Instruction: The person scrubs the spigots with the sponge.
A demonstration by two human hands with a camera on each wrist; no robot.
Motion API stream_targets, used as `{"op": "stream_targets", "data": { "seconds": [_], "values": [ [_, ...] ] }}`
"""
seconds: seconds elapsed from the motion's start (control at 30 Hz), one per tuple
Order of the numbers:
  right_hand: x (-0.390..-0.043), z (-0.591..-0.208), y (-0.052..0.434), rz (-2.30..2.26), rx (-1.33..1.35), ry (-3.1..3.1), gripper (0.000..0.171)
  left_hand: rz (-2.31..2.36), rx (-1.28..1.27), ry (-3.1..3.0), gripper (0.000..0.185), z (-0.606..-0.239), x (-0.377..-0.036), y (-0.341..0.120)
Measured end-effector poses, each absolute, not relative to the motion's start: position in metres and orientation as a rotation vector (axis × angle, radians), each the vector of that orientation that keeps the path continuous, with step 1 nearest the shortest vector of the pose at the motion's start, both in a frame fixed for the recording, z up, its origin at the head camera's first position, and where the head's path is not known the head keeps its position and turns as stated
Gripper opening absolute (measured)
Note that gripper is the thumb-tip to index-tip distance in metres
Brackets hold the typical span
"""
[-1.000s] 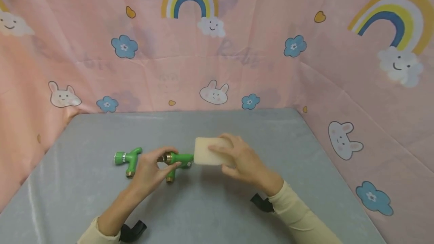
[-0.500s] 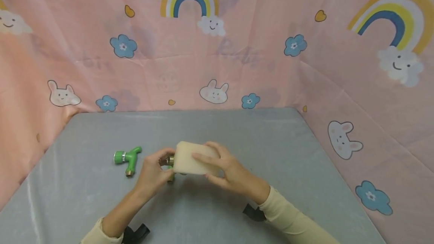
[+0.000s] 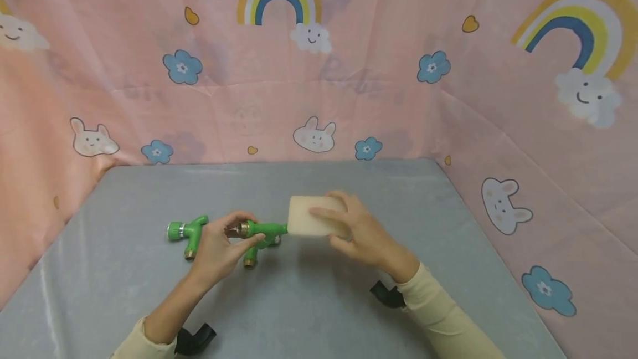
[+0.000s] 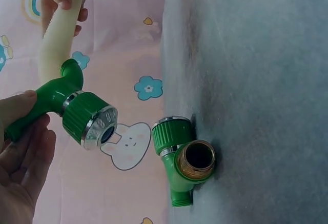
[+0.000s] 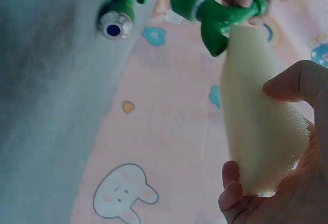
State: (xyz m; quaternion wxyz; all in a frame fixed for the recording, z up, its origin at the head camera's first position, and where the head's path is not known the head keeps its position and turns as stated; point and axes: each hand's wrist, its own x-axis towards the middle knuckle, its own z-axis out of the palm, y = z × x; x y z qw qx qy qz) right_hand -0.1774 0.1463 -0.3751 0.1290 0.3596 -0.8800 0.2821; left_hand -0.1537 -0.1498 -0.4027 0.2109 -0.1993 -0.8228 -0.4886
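While the left hand [image 3: 219, 248] holds a green plastic tap fitting [image 3: 261, 232] by its brass-ringed end above the worktop [image 3: 319, 303], the right hand [image 3: 361, 231] grips a cream rectangular sponge [image 3: 306, 220], porous, touching the fitting's right end. A second green fitting [image 3: 186, 232] lies left.

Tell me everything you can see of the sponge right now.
The sponge is a pale cream rectangular foam block with rounded corners and a fine porous surface. The right hand grips it, thumb on one broad face, fingers on the other. It is held off the table, its left edge touching the green tap that the left hand holds.
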Motion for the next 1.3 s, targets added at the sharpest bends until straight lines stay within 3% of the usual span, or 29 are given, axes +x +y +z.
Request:
{"op": "stream_targets", "data": {
  "seconds": [0.27,0.57,0.83,1.3],
  "values": [
    [-0.174,-0.384,0.132,0.89,1.185,-2.515,0.058,-1.392,-0.467,-2.36,0.025,-0.398,-0.151,-0.149],
    [-0.177,-0.381,0.143,0.863,0.974,-2.546,0.057,-1.35,-0.399,-2.427,0.028,-0.397,-0.151,-0.15],
    [-0.17,-0.383,0.127,0.886,1.201,-2.505,0.058,-1.375,-0.486,-2.406,0.027,-0.399,-0.151,-0.147],
    [-0.183,-0.379,0.143,0.854,0.939,-2.459,0.056,-1.411,-0.394,-2.458,0.022,-0.4,-0.155,-0.151]
  ]
}}
